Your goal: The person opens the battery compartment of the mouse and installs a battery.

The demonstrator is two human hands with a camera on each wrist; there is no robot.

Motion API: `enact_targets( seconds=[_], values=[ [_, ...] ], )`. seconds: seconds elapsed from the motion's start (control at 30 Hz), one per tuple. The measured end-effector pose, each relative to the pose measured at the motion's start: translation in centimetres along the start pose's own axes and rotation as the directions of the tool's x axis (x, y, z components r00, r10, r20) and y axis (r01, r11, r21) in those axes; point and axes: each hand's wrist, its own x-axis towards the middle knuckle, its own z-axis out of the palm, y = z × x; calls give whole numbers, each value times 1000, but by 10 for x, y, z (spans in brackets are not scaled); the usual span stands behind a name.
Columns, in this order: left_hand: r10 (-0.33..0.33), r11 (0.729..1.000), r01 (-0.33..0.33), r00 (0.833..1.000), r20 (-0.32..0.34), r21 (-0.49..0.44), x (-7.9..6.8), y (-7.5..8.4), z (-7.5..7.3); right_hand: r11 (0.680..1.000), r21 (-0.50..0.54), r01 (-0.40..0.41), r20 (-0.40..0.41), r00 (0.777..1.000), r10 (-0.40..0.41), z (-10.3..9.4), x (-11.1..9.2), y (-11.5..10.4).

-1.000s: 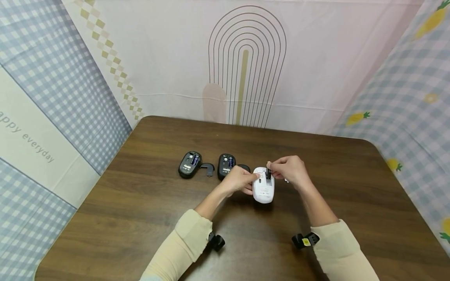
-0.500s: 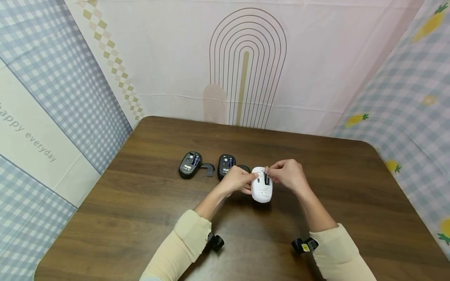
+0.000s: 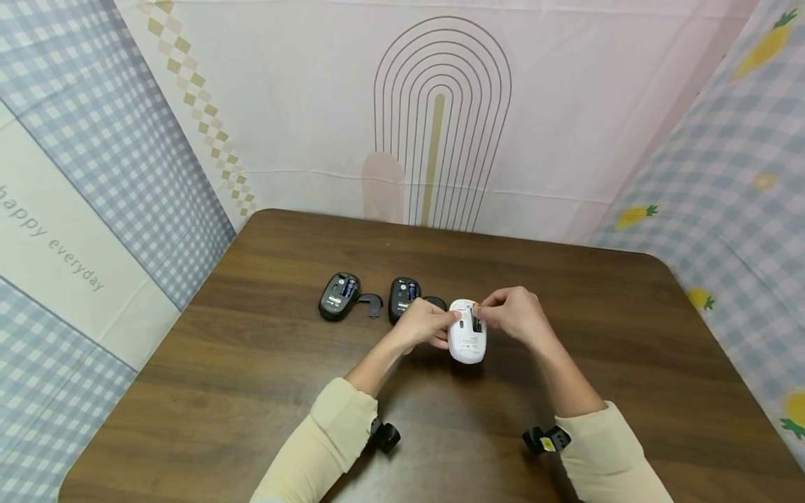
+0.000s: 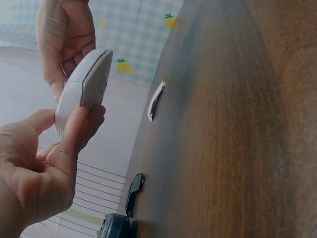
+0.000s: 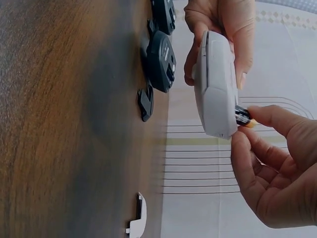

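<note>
Above the table, my left hand grips a white computer mouse by its side, thumb on the underside, which faces me with its battery slot uncovered. A black battery with a copper-coloured end lies partly in that slot. My right hand pinches the battery's outer end, its fingers also touching the mouse's edge in the right wrist view. How deep the battery sits is hidden by the mouse's wall there. A white battery cover rests on the table beyond, hidden behind my right hand in the head view.
Two black mice lie underside up with batteries inside: one at far left, another partly behind my left hand. A black cover lies beside the first, a second black cover by the other, on the brown table.
The battery has tilted down from sticking out of the slot to lying along it, my right fingers following it left and slightly down. The white mouse has shifted slightly left.
</note>
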Motion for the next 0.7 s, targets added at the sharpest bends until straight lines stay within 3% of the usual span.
enact_targets(
  seconds=[0.2, 0.7],
  values=[
    [10, 1000, -11, 1000, -20, -11, 2, 1, -1, 999, -32, 42, -9, 999, -42, 1, 0, -1],
    [9, 1000, -10, 1000, -19, -23, 0, 5, -1, 1000, 19, 21, 32, 999, -22, -2, 2, 3]
  ],
)
